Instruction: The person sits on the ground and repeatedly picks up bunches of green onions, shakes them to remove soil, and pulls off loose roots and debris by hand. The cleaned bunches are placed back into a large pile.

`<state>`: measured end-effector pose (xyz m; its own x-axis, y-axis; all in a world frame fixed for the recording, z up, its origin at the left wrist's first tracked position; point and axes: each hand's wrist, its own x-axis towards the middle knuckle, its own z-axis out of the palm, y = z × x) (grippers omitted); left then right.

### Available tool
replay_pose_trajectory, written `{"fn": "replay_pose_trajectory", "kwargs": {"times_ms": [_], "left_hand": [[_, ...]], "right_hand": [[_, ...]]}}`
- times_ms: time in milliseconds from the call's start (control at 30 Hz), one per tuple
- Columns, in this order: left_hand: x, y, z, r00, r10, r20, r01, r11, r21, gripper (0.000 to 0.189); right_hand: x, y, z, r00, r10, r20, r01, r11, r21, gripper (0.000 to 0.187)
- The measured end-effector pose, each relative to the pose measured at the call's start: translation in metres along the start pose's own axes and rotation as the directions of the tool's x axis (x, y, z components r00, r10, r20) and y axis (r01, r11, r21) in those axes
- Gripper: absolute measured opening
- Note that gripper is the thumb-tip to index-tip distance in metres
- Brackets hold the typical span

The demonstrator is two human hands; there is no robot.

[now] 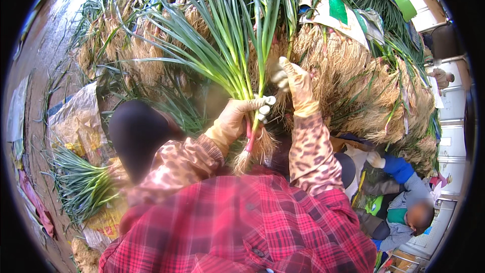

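My left hand (231, 119), in a pale, stained glove, is closed around a small bunch of green onions (231, 57). Their long leaves fan out upward from the fist. Below it hang reddish-purple stem bases and pale stringy roots (244, 161). My right hand (295, 81), in a similar glove, is raised just right of the bunch and apart from it. Its fingers are spread and partly blurred, and I see nothing held in them. Behind both hands lies a large heap of green onions with dry, straw-coloured roots (329, 51) facing me.
More rooted onions (140, 45) are piled at the upper left. A trimmed-looking bunch (87, 185) lies on plastic sacking (81, 117) to my left. My knee (136, 136) stands near my left arm. At right another person (398, 204) sits low, a gloved hand (376, 160) by the heap.
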<state>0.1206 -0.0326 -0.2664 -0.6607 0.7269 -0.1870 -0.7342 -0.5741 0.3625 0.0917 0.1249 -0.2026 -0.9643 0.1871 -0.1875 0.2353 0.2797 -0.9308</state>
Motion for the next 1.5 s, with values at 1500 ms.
{"fn": "replay_pose_trajectory", "kwargs": {"times_ms": [1500], "left_hand": [[-0.008,0.031,0.022,0.989,0.121,-0.079,-0.13,0.985,-0.113,0.02]], "right_hand": [[-0.046,0.05,-0.036,0.971,0.24,0.024,0.005,0.082,-0.997,0.016]]}}
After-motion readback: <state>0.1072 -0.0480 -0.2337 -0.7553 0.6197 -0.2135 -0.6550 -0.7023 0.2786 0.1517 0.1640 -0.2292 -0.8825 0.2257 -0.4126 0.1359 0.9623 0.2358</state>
